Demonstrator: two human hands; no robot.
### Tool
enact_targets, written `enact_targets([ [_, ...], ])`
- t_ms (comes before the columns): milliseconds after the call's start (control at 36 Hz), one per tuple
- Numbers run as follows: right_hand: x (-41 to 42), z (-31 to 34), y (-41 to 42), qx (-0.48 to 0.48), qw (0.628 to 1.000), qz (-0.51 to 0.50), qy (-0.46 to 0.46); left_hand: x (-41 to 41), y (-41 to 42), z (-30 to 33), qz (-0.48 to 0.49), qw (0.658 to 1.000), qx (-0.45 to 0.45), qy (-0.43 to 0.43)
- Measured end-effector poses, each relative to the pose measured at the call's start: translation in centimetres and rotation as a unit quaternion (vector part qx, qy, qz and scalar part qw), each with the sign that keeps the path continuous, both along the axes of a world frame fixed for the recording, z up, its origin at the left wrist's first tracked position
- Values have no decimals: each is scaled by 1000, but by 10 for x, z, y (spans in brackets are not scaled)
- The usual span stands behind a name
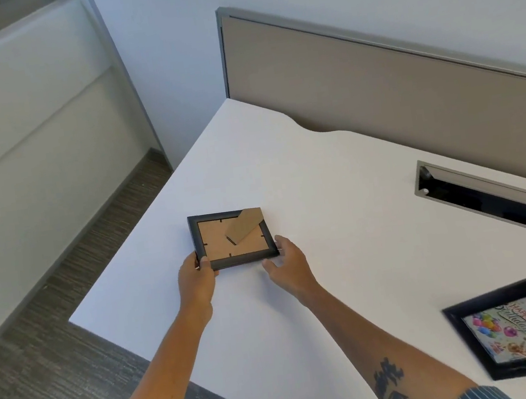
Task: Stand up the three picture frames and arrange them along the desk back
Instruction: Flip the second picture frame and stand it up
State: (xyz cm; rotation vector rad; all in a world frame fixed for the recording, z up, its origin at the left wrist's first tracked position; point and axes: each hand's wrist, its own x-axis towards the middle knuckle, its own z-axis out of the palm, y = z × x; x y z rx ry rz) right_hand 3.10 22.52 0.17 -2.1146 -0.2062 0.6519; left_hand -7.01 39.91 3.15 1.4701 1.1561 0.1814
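White laminate desk (321, 191) fills most of the view, with a beige partition panel (372, 77) running along its back edge and a cable slot (488, 196) cut near that edge. At the right front edge a black birthday frame (519, 329) lies flat, picture up. Nearer the left edge, well short of the back, a smaller black frame (231, 238) lies face down, its cardboard easel leg (245, 226) swung partly open. The left hand (197, 280) pinches its near left corner; the right hand (285, 263) touches the near right corner, fingers loosely spread. Both hands sit on the near side, so tipping it upright looks like a lift toward the panel. A third frame is not in view.
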Motion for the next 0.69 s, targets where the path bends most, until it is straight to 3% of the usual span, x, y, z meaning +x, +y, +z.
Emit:
enact_targets([
  [194, -23, -6, -33, -12, 1000, 0, 11, -1, -23, 24, -72, 997, 9, 3],
  [694, -51, -5, -105, -60, 993, 9, -98, 2, -124, 61, -201, 979, 34, -28],
])
